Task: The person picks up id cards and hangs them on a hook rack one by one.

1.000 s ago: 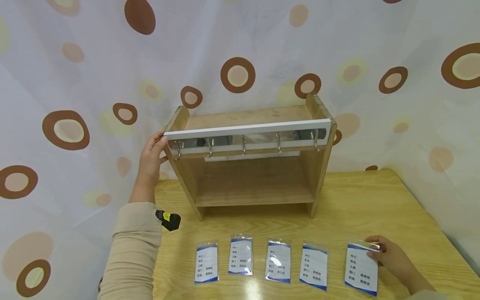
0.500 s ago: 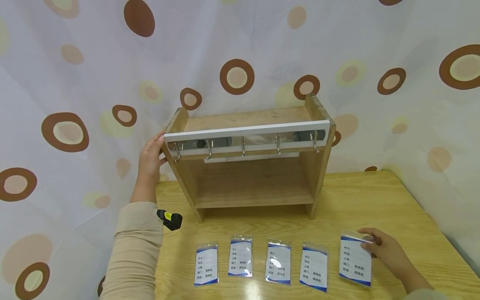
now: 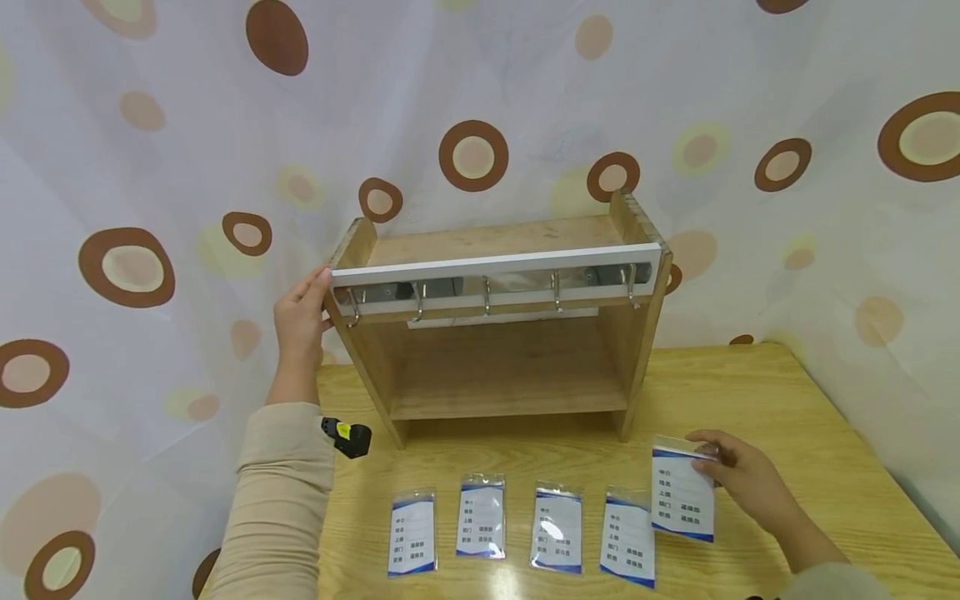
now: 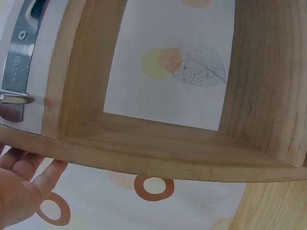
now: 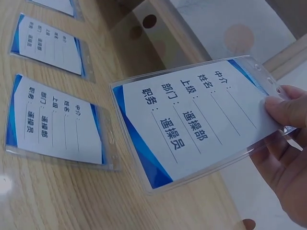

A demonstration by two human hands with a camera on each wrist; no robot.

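My right hand pinches a clear-sleeved ID badge by its top edge, thumb on the front. In the right wrist view the badge is tilted and raised off the table. My left hand rests against the upper left side of a small wooden shelf. In the left wrist view its fingers touch the outer face of the side panel. Across the shelf's top front runs a white hook rail with several bare metal hooks.
Several more badges lie in a row on the wooden table before the shelf, among them one badge just left of the held one. A patterned curtain hangs behind. A black device sits on the left wrist.
The right hand has lifted the rightmost badge off the table and carried it left and toward the shelf. The left hand stays at the shelf's side.
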